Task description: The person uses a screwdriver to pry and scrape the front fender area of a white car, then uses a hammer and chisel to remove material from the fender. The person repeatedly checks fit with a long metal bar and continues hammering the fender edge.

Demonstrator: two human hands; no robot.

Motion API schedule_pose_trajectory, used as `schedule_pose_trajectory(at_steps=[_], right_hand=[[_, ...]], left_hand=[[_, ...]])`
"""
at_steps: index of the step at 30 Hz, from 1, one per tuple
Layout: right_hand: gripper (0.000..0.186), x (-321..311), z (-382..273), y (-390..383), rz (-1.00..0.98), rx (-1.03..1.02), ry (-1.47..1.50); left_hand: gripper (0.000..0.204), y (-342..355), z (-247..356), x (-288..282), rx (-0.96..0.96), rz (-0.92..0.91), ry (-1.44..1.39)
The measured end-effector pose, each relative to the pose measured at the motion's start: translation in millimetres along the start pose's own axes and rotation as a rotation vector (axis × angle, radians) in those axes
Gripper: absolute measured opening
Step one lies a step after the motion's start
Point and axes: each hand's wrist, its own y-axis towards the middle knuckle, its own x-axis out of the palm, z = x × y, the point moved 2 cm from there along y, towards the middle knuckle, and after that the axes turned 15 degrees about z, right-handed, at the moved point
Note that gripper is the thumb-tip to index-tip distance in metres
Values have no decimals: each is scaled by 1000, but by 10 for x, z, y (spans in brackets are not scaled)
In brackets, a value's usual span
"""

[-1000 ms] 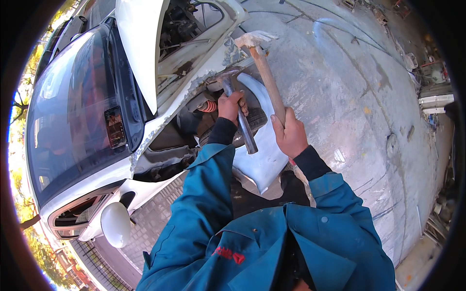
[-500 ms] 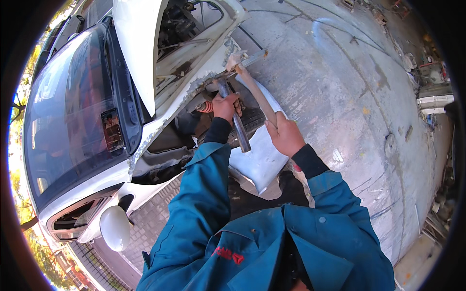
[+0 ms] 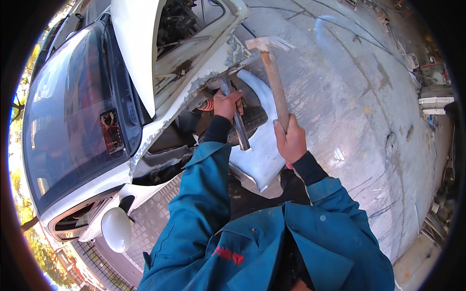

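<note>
My right hand (image 3: pixel 290 140) grips the lower end of a wooden-handled hammer (image 3: pixel 273 72). Its metal head is raised beside the torn, dented edge of a white car's front wing (image 3: pixel 213 68). My left hand (image 3: pixel 225 104) is closed around a grey metal bar (image 3: pixel 238 121) that reaches up under that damaged edge, inside the wheel arch. Behind my left hand sits the tyre (image 3: pixel 255 119). A loose white body panel (image 3: pixel 259 155) lies under the bar between my two arms. Both sleeves are teal.
The white car (image 3: pixel 82 145) fills the left, with its windscreen, raised bonnet (image 3: pixel 138 43) and side mirror (image 3: pixel 115 229). Grey concrete ground (image 3: pixel 359 111) stretches to the right. Scattered debris and tools lie along the far right edge (image 3: pixel 432 97). Paving bricks show under the car door.
The hammer struck down onto the damaged wing edge and has swung back up and to the right. My left hand has kept hold of the bar in the same place.
</note>
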Motion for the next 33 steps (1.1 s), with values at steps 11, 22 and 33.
schedule_pose_trajectory(at_steps=[11, 22, 33], right_hand=[[28, 163, 233, -109, -53, -4, -126], [27, 223, 242, -129, -53, 38, -133], [29, 217, 300, -184, 38, 24, -118]], left_hand=[[17, -3, 44, -21, 44, -69, -57], [19, 31, 25, -55, 9, -33, 8], [19, 25, 60, -93, 1, -22, 23]])
